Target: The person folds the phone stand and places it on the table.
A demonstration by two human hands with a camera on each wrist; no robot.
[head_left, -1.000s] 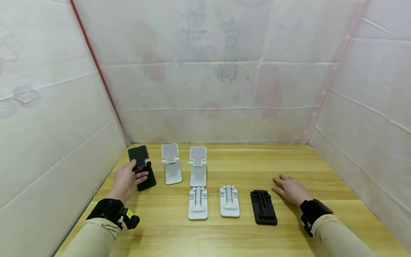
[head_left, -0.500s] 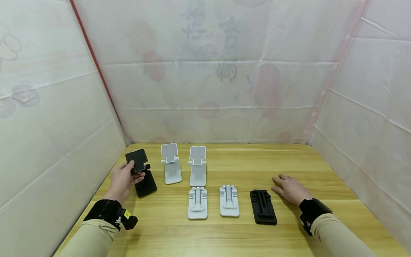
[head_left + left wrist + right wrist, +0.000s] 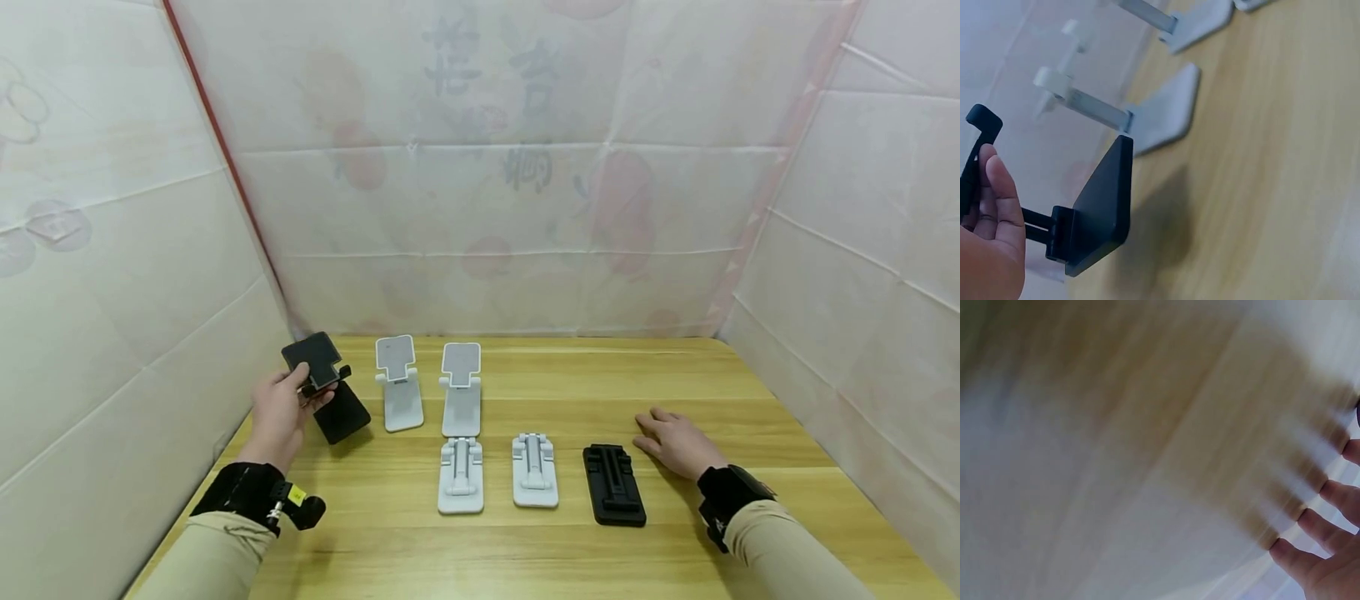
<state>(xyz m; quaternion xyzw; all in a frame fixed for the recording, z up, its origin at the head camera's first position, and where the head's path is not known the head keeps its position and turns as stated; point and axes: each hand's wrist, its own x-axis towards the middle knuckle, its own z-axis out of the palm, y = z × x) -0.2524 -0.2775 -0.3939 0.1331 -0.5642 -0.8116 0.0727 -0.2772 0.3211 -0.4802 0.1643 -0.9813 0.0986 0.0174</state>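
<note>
The unfolded black plastic phone stand (image 3: 327, 385) is gripped at its upper plate by the left hand (image 3: 281, 412), near the table's far left corner and tilted, its base just off the wood. The right hand (image 3: 675, 442) is laid flat, fingers straight, on the light wooden table (image 3: 675, 375), just beside a folded black plastic phone stand (image 3: 613, 484). Two unfolded white stands (image 3: 429, 385) are set upright just beside the held one.

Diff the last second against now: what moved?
The left hand, gripping the black stand, shifted it left and back toward the wall, turning it; its base looks tipped off the table. Right hand stays flat on the table; the other five stands unmoved.
</note>
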